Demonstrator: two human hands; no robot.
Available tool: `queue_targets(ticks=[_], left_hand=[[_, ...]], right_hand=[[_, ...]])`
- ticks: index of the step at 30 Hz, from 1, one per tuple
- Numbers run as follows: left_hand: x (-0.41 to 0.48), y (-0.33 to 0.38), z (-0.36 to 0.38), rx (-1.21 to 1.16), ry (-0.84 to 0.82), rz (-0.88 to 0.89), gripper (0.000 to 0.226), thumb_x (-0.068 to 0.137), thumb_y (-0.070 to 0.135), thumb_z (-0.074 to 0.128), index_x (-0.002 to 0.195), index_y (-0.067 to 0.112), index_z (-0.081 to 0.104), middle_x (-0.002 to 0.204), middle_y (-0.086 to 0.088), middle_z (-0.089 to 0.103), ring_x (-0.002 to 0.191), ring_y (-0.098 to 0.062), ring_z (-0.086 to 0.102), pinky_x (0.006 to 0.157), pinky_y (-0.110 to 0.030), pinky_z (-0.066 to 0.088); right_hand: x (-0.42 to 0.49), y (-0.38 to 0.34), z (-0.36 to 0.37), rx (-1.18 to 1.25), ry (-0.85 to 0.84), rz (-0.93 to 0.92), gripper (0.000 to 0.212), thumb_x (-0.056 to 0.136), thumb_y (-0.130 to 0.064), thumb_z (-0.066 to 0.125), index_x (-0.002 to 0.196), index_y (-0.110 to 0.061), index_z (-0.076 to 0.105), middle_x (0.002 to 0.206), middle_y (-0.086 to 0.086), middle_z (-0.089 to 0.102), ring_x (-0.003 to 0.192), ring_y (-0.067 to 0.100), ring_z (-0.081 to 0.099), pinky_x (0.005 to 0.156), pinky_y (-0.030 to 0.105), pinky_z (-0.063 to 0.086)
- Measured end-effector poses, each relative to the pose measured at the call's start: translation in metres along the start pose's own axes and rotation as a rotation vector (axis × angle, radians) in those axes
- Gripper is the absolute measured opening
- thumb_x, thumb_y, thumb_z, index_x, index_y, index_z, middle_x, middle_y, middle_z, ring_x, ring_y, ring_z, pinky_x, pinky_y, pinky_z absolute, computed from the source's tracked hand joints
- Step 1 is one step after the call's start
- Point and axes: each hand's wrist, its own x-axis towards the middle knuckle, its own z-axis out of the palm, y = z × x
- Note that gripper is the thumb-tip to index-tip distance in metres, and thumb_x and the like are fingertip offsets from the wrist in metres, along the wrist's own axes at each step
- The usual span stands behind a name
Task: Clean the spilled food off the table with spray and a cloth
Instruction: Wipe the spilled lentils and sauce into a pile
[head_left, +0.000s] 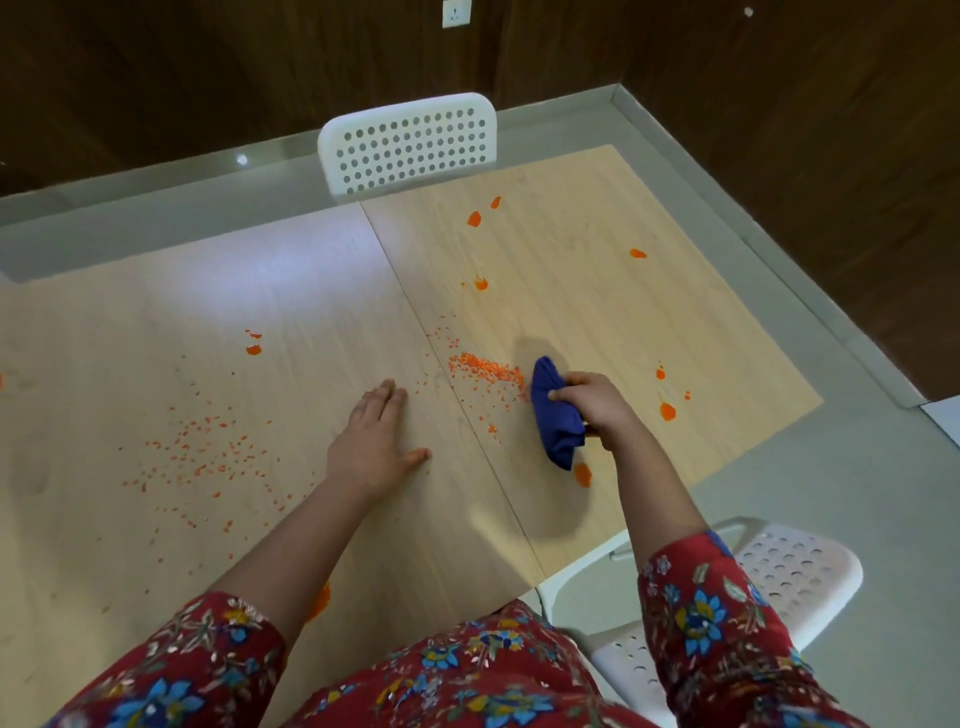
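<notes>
A right hand (597, 402) grips a bunched blue cloth (556, 415) on the tabletop (571, 291) toward its right edge, just beside a pile of orange crumbs (485, 370). The left hand (371, 447) rests flat, fingers straight, near the front edge.

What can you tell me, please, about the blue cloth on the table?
The blue cloth is a plain, soft-looking fabric, bunched into a thick elongated wad. The right hand grips it from the right side, thumb curled over its middle. It seems to rest on the light wooden table. A pile of small orange grains lies just left of its far end, and an orange blob sits beside its near end.
</notes>
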Motion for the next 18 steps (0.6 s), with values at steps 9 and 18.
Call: queue_targets(ticks=[9,18], left_hand=[[0.001,0.001,-0.005,0.020,0.016,0.000,0.093,0.083,0.057,0.062,0.154,0.026,0.011,0.162,0.009,0.005,0.148,-0.014,0.009,0.114,-0.038,0.032],[0.008,-0.013,-0.024,0.043,0.043,-0.033,0.094,0.083,0.048,0.067,0.154,0.029,0.008,0.161,0.012,0.006,0.147,-0.010,0.012,0.112,-0.030,0.030]], right_hand=[[0.031,0.021,0.027,-0.345,0.436,-0.225,0.041,0.098,-0.023,0.047,0.138,-0.019,0.049,0.131,0.011,0.045,0.106,0.034,0.058,0.082,0.033,0.043],[0.041,-0.007,0.071,-0.241,0.447,-0.544,0.037,0.097,-0.017,0.047,0.132,-0.021,0.055,0.127,0.001,0.054,0.113,0.019,0.053,0.081,0.023,0.038]])
